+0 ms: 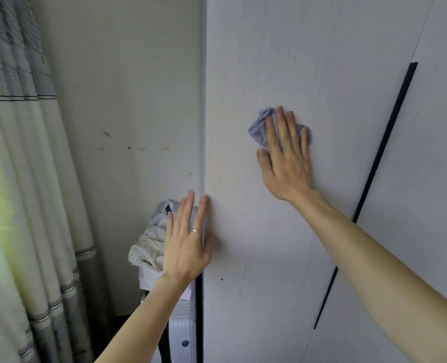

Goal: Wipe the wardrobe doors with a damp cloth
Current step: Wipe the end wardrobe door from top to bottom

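Observation:
A white wardrobe door (308, 61) fills the right half of the view, with a long dark handle strip (384, 142) along its right edge. My right hand (285, 158) lies flat on the door and presses a crumpled lilac cloth (259, 129) against it under the fingers. Lower down, my left hand (185, 239), with a ring on one finger, rests with fingers spread against the door's left edge and holds nothing. A second door panel (426, 179) lies beyond the handle.
A stained white wall (125, 100) stands left of the wardrobe. Striped curtains (20, 166) hang at the far left. In the gap below are a pale ribbed suitcase (183, 323) and a white plastic bag (149, 247) on top of it.

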{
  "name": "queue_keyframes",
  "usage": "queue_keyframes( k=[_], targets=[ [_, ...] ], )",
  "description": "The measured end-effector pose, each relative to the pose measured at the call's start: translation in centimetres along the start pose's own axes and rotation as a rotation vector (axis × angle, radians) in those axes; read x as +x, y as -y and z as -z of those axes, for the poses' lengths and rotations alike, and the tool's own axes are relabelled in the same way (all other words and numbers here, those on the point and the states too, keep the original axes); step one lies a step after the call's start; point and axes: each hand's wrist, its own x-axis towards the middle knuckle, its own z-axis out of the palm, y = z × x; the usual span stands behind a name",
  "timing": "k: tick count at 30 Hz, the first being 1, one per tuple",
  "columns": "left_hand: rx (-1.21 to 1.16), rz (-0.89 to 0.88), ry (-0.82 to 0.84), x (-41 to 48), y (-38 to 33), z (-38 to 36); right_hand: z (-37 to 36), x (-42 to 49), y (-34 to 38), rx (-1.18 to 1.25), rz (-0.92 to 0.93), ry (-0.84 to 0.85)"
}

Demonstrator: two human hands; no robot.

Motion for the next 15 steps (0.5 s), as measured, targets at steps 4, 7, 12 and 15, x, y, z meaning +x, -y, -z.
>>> queue_keyframes(
  k=[4,7,12,15],
  targets=[
    [0.177,-0.209,0.047,-0.2,-0.8,-0.9,-3.6,-8.3,1.8,0.030,-0.035,0.020],
    [0.252,-0.189,0.058,-0.5,-0.7,-2.4,-6.7,-18.8,2.5,-0.043,0.119,0.182],
    [0.323,-0.160,-0.019,-0.2,-1.1,-3.7,-7.3,-23.6,1.1,-0.101,0.300,0.369],
    [0.333,-0.141,-0.043,-0.2,-1.0,-4.4,-5.2,-17.6,-1.4,-0.048,0.208,0.191]
  ],
)
